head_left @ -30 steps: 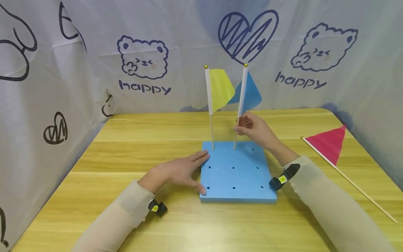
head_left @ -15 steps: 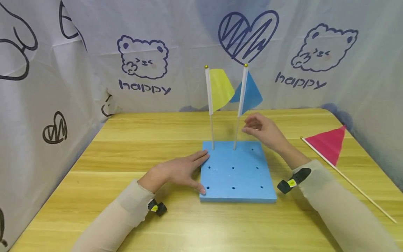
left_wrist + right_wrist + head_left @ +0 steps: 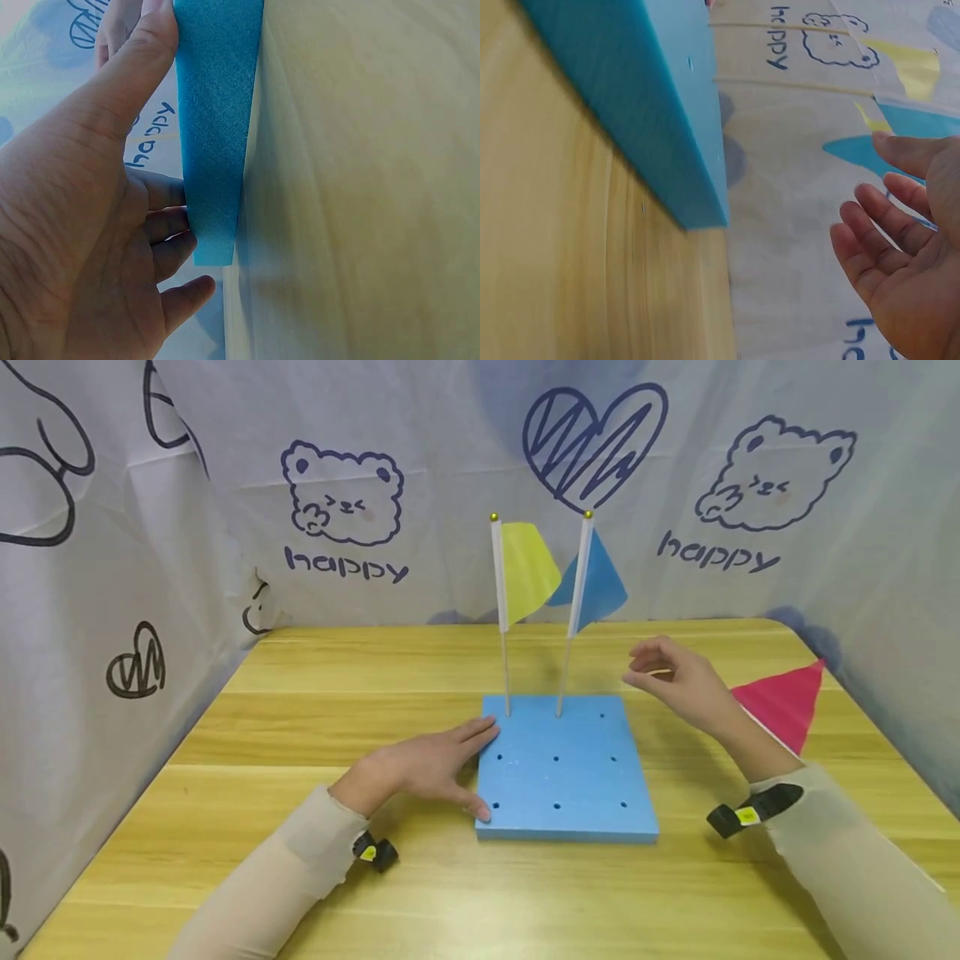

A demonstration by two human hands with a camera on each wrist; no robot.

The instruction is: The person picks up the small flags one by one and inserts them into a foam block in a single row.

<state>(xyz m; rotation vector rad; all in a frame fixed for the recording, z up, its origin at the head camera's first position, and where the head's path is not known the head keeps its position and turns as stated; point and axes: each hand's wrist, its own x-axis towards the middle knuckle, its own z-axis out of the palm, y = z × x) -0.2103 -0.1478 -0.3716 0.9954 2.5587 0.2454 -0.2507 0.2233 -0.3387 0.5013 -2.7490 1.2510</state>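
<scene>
While left hand point(image 3: 427, 768) lies on left edge of blue board point(image 3: 570, 785), fingers extended, right hand point(image 3: 682, 685) hangs in air between blue flag point(image 3: 602, 585) and pink flag point(image 3: 787, 703) in head view — fingers loosely curled, nothing held. Yellow flag point(image 3: 528, 572) and blue flag stand at board's far edge, left and middle; pink flag lies on wooden table point(image 3: 300, 697), stick partly hidden by right sleeve point(image 3: 855, 852). Left wrist view: thumb and fingertips at board's edge. Right wrist view: fingers relaxed, slightly bent — blue flag beyond them.
</scene>
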